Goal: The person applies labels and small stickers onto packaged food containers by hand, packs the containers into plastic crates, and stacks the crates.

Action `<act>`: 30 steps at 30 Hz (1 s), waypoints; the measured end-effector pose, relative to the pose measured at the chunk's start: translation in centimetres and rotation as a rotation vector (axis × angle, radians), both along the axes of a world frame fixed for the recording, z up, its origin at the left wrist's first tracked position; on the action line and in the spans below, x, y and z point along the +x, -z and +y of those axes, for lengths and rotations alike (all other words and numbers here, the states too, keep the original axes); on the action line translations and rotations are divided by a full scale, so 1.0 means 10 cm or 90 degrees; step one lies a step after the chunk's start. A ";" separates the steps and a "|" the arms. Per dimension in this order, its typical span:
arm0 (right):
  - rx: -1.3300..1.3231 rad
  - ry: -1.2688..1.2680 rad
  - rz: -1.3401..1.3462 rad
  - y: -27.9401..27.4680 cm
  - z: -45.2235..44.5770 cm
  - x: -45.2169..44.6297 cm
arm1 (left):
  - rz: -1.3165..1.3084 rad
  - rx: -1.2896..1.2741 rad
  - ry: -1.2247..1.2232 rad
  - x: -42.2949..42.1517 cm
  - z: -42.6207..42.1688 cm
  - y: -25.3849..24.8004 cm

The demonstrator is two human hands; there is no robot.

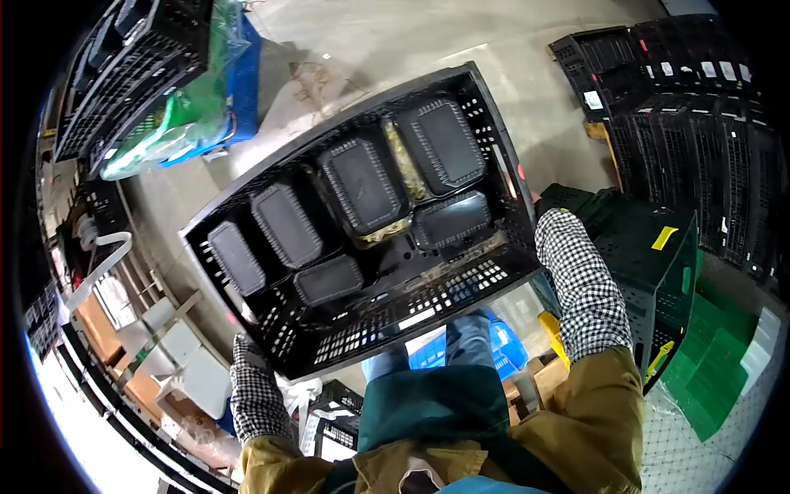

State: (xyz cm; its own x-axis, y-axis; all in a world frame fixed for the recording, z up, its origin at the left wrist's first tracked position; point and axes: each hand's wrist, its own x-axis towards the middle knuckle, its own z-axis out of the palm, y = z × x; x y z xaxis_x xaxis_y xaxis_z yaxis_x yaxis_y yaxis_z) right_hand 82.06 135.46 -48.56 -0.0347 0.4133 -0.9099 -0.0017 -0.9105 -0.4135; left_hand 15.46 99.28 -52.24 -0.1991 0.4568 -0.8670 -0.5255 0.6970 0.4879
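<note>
A large black plastic crate (329,350) is held up in front of my body, tilted with its right end higher in view. My left hand (249,346) is at its lower left end, mostly hidden behind the crate wall and a checked sleeve cover. At the right end, my right hand (538,202) is closed on the crate's side, its fingers largely out of sight. Inside lie several black plastic containers with ribbed edges, among them a big one (362,183) near the middle. Yellowish material (405,161) shows between some of them.
Stacked black crates (691,156) stand at the right, and more crates (136,78) at the upper left beside a blue bin (245,90). A dark green crate (617,239) sits by my right arm. Green plastic sheeting (708,362) lies lower right; a white chair-like object (193,370) is lower left.
</note>
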 end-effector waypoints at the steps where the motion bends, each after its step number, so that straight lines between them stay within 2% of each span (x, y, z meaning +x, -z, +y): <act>1: 0.007 -0.005 -0.003 0.09 0.05 0.05 | 0.017 -0.015 0.006 0.02 -0.01 -0.01; 7: 0.023 -0.010 -0.004 0.28 0.23 0.30 | 0.103 -0.095 0.035 0.14 0.00 -0.25; 11: 0.041 -0.010 0.001 0.15 0.11 0.62 | 0.188 -0.148 0.050 0.52 0.09 -0.76; 20: 0.126 0.001 -0.056 -0.93 0.33 1.55 | 0.275 -0.154 0.095 1.60 0.90 -2.13; 30: 0.275 0.076 -0.184 -2.41 0.49 2.30 | 0.285 -0.021 0.176 1.92 1.99 -3.08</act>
